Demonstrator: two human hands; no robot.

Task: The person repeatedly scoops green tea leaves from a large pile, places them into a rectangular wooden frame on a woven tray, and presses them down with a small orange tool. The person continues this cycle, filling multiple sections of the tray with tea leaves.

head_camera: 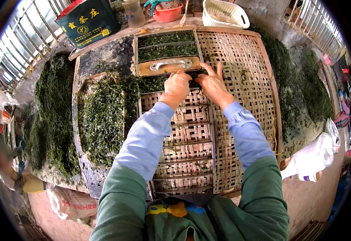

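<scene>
My left hand (177, 86) reaches into a slot of a metal-barred frame (213, 144), its fingers curled down at dark green seaweed (153, 84). Close beside it, my right hand (213, 86) has its thumb side low at the slot's right end, two fingers raised and spread. The fingertips of both hands are partly hidden, so a grip cannot be made out. Just beyond them, a wooden block (145, 67) with a metal handle (171, 64) lies across the frame. Two farther slots hold flattened seaweed (166, 51); nearer slots show bare woven bamboo (190, 129).
Left of the frame, a shallow tray (83, 87) holds chopped seaweed (103, 120). Seaweed heaps (53, 114) flank both sides. Along the back ledge stand a printed bag (88, 22), plastic jug (134, 15), red basin (168, 14) and white basket (223, 24). A person (9, 168) is at far left.
</scene>
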